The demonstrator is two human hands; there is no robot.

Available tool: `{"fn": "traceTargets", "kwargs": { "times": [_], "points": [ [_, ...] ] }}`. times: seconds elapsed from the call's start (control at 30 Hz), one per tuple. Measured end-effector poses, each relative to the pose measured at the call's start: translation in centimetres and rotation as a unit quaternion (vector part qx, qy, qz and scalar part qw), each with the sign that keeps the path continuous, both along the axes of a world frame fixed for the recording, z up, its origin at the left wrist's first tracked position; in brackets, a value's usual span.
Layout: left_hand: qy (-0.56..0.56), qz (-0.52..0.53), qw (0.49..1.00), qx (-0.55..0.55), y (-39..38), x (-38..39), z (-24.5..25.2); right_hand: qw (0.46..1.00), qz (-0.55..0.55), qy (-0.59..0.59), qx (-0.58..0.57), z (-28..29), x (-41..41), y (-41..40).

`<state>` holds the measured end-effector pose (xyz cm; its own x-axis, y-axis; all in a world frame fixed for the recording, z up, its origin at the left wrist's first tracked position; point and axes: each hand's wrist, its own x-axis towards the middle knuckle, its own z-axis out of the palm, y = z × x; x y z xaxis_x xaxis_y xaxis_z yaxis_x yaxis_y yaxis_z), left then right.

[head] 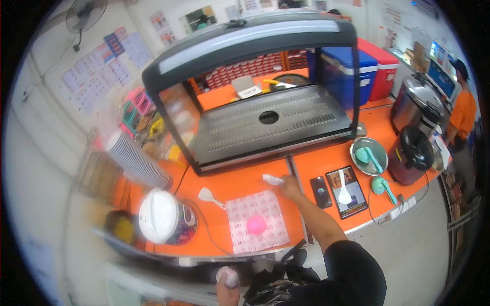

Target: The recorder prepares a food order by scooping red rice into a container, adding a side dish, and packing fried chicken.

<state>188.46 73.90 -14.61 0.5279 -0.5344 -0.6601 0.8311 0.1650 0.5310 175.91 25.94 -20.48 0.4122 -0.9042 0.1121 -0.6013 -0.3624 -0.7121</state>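
My right hand (293,188) reaches over the orange counter, gripping a small flat white object (272,179); blur hides what it is. Below the counter's front edge my left hand (228,293) holds a crumpled whitish-pink wad (228,277), seemingly wrapping paper. Between the hands lies a sheet of printed pink wrapping paper (239,214), flat on the counter. A round pink plastic cup or mould (256,224) sits on its lower middle. One white rice paddle (206,195) rests by the sheet's upper left corner, its handle end near the paper.
Left of the paper stands a white-lidded rice cooker (159,216); behind it leans a tall stack of cups (138,158). A glass-sided display warmer (268,130) spans the back. Rightward are a phone (320,191), a tablet (337,212) bearing a white spoon (345,195), and a metal bowl (354,160). A person (462,111) stands far right.
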Motion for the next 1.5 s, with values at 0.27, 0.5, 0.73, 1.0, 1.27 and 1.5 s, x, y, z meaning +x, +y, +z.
{"fn": "traceTargets", "kwargs": {
  "times": [0.27, 0.5, 0.73, 1.0, 1.27, 1.5],
  "points": [
    [-0.086, -0.171, 0.981, -0.022, -7.3, 2.2, 0.7, 0.957, -0.171, -0.196, 0.131, 2.2, -15.9, 19.2],
    [-0.058, -0.51, 0.842, -0.167, -15.0, -5.8, 1.2, 0.897, -0.211, -0.154, 0.357, 3.2, -27.4, 34.8],
    [-0.045, -0.754, 0.634, -0.167, -20.3, -26.8, 1.4, 0.951, -0.171, -0.086, 0.244, 6.0, -38.7, 38.7],
    [-0.088, -0.908, 0.385, -0.142, -22.9, -52.4, 2.2, 0.939, -0.306, 0.041, 0.149, 10.2, -61.2, 40.0],
    [-0.04, -0.907, 0.398, -0.132, -27.8, -72.1, 6.8, 0.928, -0.272, 0.114, 0.228, 11.8, -79.8, 34.5],
    [-0.094, -0.889, 0.429, -0.131, -37.9, -90.4, 1.9, 0.923, -0.351, 0.103, 0.121, 9.3, -97.4, 25.2]
  ]
}}
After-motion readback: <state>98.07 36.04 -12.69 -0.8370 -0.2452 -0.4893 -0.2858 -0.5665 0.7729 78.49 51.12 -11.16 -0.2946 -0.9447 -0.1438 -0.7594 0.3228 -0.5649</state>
